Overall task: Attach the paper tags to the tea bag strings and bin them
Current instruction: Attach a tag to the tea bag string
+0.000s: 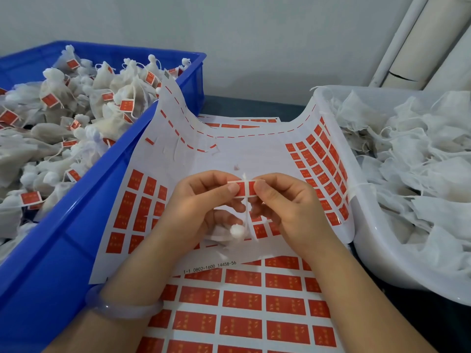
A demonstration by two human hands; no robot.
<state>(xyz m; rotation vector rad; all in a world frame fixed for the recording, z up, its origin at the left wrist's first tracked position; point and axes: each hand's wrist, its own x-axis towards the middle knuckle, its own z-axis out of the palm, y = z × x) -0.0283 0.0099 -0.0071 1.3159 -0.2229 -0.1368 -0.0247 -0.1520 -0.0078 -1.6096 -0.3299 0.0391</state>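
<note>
A red paper tag (244, 189) is stretched flat between my two hands above the sticker sheets. My left hand (201, 202) pinches its left end and my right hand (288, 205) pinches its right end. A white string (246, 212) runs down across the middle of the tag to a white tea bag (233, 231) that hangs below, partly hidden behind my fingers. A partly used sheet of red tags (229, 154) lies curled under my hands.
A blue bin (76, 225) on the left holds several tagged tea bags. A white tub (369, 263) on the right holds untagged white tea bags. A full sheet of red tags (242, 301) lies near me. A grey wall and white pipes (397, 39) stand behind.
</note>
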